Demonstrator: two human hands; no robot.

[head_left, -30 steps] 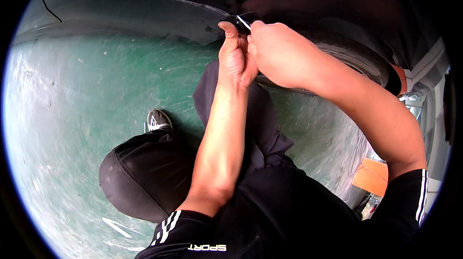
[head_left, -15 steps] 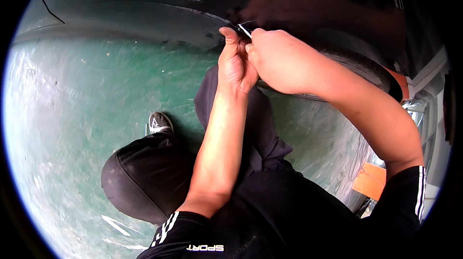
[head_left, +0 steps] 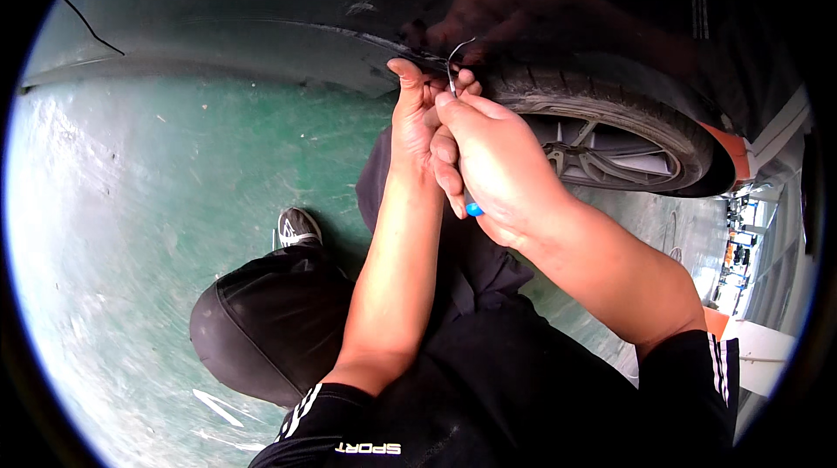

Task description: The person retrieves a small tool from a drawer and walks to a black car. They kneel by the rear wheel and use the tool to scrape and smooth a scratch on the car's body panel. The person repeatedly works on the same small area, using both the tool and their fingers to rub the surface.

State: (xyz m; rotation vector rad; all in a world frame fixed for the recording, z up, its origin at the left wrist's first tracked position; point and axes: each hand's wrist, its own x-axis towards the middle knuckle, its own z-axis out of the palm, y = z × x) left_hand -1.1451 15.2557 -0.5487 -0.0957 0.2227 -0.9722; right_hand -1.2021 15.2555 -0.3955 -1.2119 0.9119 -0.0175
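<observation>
My right hand [head_left: 493, 150] is closed around a slim hook tool [head_left: 452, 71]. Its thin metal tip sticks up past my thumb and bends to the right near the lower edge of a glossy dark car body [head_left: 261, 45]. The blue butt end of the handle shows below my palm. Right beside it is my left hand [head_left: 417, 115], palm up, with its thumb stretched out and its fingers reaching toward the panel's edge. My right hand partly covers the left fingers. I cannot tell whether the tool's tip touches the panel.
A car wheel with a dark tyre [head_left: 602, 98] and a spoked rim [head_left: 602, 150] stands to the right of my hands. My bent knee [head_left: 253, 328] and shoe [head_left: 298, 227] are over the green floor [head_left: 200, 172]. White strips [head_left: 218, 407] lie at lower left.
My right hand has turned and dropped lower, with the elbow drawn in. The tool stands more upright, and its blue end has come into sight. More of the wheel shows. My left hand barely moved.
</observation>
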